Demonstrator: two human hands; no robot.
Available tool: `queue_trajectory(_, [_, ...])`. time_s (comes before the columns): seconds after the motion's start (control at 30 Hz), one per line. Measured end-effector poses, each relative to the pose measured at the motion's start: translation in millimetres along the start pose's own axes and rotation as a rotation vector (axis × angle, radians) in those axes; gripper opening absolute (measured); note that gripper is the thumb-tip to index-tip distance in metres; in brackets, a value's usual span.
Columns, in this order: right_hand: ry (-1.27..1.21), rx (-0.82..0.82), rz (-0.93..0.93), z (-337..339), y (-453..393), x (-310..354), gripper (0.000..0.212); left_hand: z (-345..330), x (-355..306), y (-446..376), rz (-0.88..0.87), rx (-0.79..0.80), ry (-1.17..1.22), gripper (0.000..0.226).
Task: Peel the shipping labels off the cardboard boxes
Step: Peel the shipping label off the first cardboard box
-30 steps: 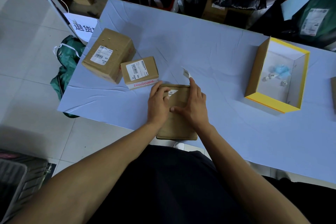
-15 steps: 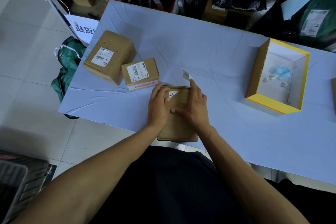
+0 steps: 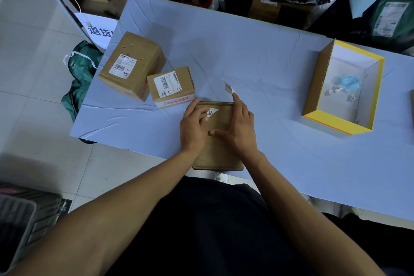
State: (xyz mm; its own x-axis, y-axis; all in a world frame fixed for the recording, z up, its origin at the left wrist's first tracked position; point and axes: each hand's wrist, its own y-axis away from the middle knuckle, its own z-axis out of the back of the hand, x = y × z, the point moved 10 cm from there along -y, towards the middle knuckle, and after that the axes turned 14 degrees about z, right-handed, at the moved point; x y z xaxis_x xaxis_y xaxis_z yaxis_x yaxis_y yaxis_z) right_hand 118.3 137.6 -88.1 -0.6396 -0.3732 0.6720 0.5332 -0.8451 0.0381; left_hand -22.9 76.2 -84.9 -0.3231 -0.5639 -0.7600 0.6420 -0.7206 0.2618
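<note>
Your left hand [image 3: 194, 126] lies flat, fingers straight, on the flat box [image 3: 218, 141] at the tabletop's [image 3: 257, 69] near edge; your right hand [image 3: 238, 126] pinches its half-peeled label [image 3: 229, 87], a remnant [image 3: 211, 111] still stuck. Two labelled boxes [image 3: 132, 65] [image 3: 171, 86] sit left, one yellow-rimmed open box [image 3: 342, 87] right, parcels piled behind

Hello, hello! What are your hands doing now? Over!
Both hands, left and right, on near box. Label remnant still stuck. Torn strip at right fingertips.

Matt brown cardboard box [image 3: 220, 143], creased tablecloth [image 3: 257, 56]
</note>
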Motion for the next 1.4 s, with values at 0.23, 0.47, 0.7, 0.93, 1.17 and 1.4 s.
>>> queue_trajectory(0.23, [0.010, 0.008, -0.005, -2.1, 0.2, -1.2, 0.120, -2.0, -6.9, 1.5, 0.002, 0.018, -0.046, 0.017])
queue_trajectory(0.47, [0.006, 0.003, 0.001, 0.2, -0.3, -0.3, 0.120, 0.7, -8.1, 4.3, 0.007, 0.023, -0.008, 0.017])
queue_trajectory(0.7, [0.014, 0.002, -0.001, -2.7, 0.9, -2.5, 0.118, -1.4, -4.5, 3.9, 0.015, 0.013, -0.035, 0.028])
queue_trajectory(0.93, [0.027, -0.004, 0.006, -3.6, 0.3, -2.2, 0.116, -4.8, -6.3, -2.4, 0.002, 0.046, -0.059, 0.025])
queue_trajectory(1.17, [0.001, 0.003, 0.005, -0.5, 1.2, -1.7, 0.117, 0.8, -4.0, -0.9, -0.009, 0.044, -0.025, 0.035])
queue_trajectory(1.4, [-0.006, 0.007, -0.005, -1.4, 1.1, -1.5, 0.118, -2.9, -7.2, 0.9, -0.031, 0.043, -0.071, 0.030])
